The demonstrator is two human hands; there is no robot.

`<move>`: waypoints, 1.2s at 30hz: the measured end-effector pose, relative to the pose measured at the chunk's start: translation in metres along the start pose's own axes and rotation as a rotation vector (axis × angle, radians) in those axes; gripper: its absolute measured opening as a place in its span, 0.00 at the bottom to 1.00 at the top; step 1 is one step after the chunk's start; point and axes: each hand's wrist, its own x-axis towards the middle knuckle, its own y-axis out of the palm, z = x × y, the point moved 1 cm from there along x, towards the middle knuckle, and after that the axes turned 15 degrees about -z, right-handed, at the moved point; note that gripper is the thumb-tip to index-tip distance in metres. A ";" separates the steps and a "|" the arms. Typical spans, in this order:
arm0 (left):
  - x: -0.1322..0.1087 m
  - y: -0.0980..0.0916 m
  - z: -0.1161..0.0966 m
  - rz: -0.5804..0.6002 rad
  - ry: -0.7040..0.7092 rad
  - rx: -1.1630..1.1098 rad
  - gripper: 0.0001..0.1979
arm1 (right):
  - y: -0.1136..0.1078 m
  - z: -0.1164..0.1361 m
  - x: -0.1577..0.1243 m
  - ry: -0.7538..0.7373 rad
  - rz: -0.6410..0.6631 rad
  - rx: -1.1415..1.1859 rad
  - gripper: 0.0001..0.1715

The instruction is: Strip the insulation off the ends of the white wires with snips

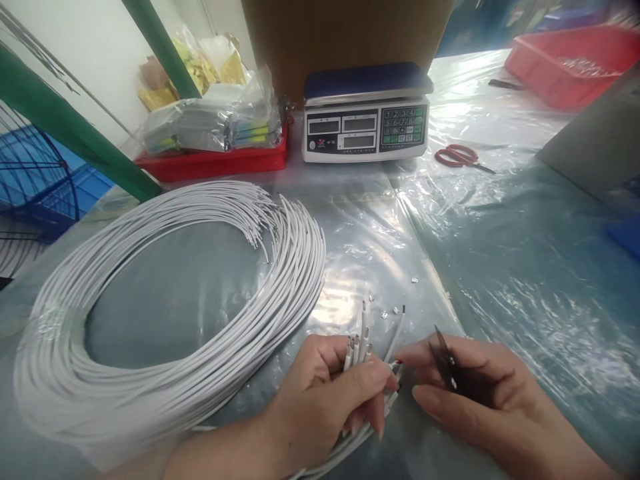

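My left hand (335,393) is closed round a bunch of white wires (356,350), whose stripped tips stick up between thumb and fingers. More white wire ends stand out beyond the fingers, over the table. In my right hand (475,393) is a small dark tool with pointed tips (441,357), held in the palm; snips or tweezers, I cannot tell which. The right index fingertip is at a wire end beside the left fingers. To the left lies a large coil of white wire (295,280), its cut ends gathered near the back.
Small metal bits (385,315) are scattered ahead of my hands. A digital scale (365,130) stands at the back, right of a red tray (215,163) with bagged items. Red-handled scissors (457,156) and a red bin (565,73) are farther right. A green post (75,113) rises at left.
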 end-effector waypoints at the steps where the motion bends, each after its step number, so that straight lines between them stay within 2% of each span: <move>1: 0.000 0.000 0.000 0.011 -0.006 -0.015 0.15 | 0.001 0.001 0.000 -0.019 0.012 0.015 0.10; 5: -0.001 0.000 0.001 0.051 -0.020 -0.042 0.14 | 0.003 0.002 0.001 -0.065 0.002 0.035 0.08; 10: -0.002 0.000 0.002 0.021 0.027 -0.008 0.13 | 0.001 0.001 0.001 -0.015 -0.022 -0.026 0.10; 15: -0.003 0.000 -0.001 -0.002 0.036 0.021 0.13 | 0.001 0.003 0.000 -0.008 0.040 -0.102 0.06; 19: -0.003 0.000 -0.004 -0.023 0.057 0.033 0.12 | -0.001 0.000 0.001 -0.009 -0.017 -0.059 0.12; 24: -0.004 0.000 -0.004 -0.052 0.085 0.070 0.13 | -0.009 -0.004 0.002 -0.186 0.012 -0.104 0.17; 29: -0.003 0.000 -0.004 -0.076 0.089 0.115 0.13 | -0.009 -0.006 -0.001 -0.281 -0.052 -0.180 0.16; 33: -0.004 -0.001 -0.004 -0.067 0.079 0.107 0.13 | -0.009 -0.007 0.000 -0.297 0.040 -0.225 0.21; 36: -0.004 -0.001 -0.004 -0.044 0.047 0.072 0.13 | -0.008 -0.006 0.001 -0.197 0.121 -0.169 0.19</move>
